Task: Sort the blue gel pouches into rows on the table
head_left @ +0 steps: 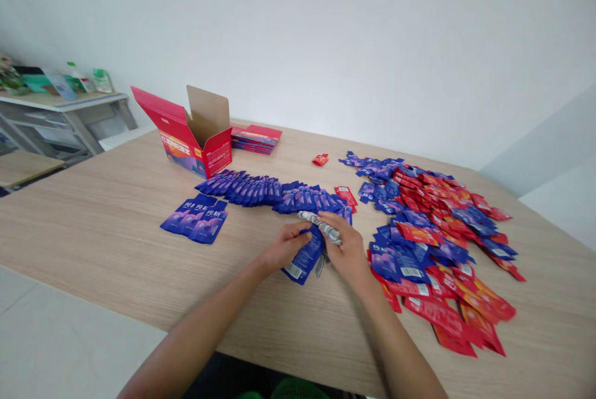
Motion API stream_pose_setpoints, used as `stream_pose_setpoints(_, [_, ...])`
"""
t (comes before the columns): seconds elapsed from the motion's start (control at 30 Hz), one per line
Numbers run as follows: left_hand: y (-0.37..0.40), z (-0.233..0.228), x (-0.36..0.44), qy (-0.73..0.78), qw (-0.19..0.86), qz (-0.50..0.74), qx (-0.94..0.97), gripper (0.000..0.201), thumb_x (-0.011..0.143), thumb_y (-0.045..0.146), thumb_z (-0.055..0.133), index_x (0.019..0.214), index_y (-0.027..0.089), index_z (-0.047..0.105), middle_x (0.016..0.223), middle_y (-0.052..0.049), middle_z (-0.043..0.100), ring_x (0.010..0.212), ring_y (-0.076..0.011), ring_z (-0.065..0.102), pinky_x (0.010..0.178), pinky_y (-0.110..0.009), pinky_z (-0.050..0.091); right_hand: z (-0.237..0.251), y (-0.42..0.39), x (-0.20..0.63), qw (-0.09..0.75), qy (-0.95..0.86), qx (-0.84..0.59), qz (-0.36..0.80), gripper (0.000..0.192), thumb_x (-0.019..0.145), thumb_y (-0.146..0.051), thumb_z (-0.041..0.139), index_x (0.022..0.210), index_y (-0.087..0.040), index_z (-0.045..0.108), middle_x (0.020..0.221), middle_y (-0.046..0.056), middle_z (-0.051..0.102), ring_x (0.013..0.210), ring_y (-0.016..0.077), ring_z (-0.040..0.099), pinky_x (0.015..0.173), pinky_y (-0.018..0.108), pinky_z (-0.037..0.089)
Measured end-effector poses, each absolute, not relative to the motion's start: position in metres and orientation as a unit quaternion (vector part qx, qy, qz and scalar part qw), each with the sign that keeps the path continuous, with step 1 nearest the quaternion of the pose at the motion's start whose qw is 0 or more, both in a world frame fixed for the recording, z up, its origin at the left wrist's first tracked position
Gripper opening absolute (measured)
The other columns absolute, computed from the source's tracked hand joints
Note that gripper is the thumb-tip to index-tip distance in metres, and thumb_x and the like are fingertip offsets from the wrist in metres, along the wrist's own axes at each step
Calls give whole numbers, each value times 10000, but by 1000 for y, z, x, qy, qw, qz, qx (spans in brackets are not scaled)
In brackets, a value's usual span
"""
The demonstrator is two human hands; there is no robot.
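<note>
My left hand [285, 246] is closed on a blue sachet [302, 260], its thumb lying across the upper part and a barcode showing at the lower end. In my right hand [347, 249] is a bunched grey-and-white cloth [322, 225], which meets the top of that sachet. A fanned row of blue sachets [251, 189] stretches leftward just beyond both hands. Three overlapping blue sachets [195, 219] lie apart at the left. To the right of my right hand spreads a mixed heap of blue and red sachets [419, 213].
An open red carton [186, 138] with raised flaps stands at the back left, beside a stack of flat red-and-blue cartons [257, 138]. One red sachet [320, 159] lies near the wall. At far left, a side table [60, 101] holds bottles. The wooden tabletop [116, 200] ends near my forearms.
</note>
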State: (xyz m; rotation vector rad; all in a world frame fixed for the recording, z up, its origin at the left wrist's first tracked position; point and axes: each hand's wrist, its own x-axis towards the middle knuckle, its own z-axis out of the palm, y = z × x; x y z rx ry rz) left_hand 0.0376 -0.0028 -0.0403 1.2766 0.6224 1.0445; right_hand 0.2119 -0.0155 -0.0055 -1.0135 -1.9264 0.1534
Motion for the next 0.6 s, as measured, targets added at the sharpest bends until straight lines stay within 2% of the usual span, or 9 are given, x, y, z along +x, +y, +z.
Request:
stream_pose_setpoints(0.1, [-4,-35,35,281,555,477,621,274,887,412,615,899,143,669,834,-41,619,751,-154,523,716,-274,431,-9,-15,215,382,-840,-384,30,463,860,-54,465,1249,-244,630,1202,91,680,1114,249,647,976,439,550])
stream_pose_setpoints(0.23, [-6,-29,32,303,477,476,673,261,925,371,538,898,148,671,864,-44,639,822,-182,543,791,-300,442,-8,-14,219,338,-862,-377,2,587,793,14,451,1303,-243,587,1214,106,643,1120,262,627,970,457,558])
stream_pose_setpoints(0.43, [-5,-35,31,318,470,471,675,276,938,362,519,926,136,677,864,-42,643,818,-181,544,788,-297,433,-4,-15,220,298,-874,-384,-14,651,707,57,456,1280,-216,600,1207,127,623,1105,280,617,969,469,555])
stream_pose_setpoints(0.6, [-4,-38,32,325,500,477,646,290,922,384,550,961,135,691,859,-39,640,789,-170,532,763,-283,423,0,-10,227,289,-876,-387,-15,630,665,72,428,1193,-205,631,1099,105,639,1022,259,629,911,425,566])
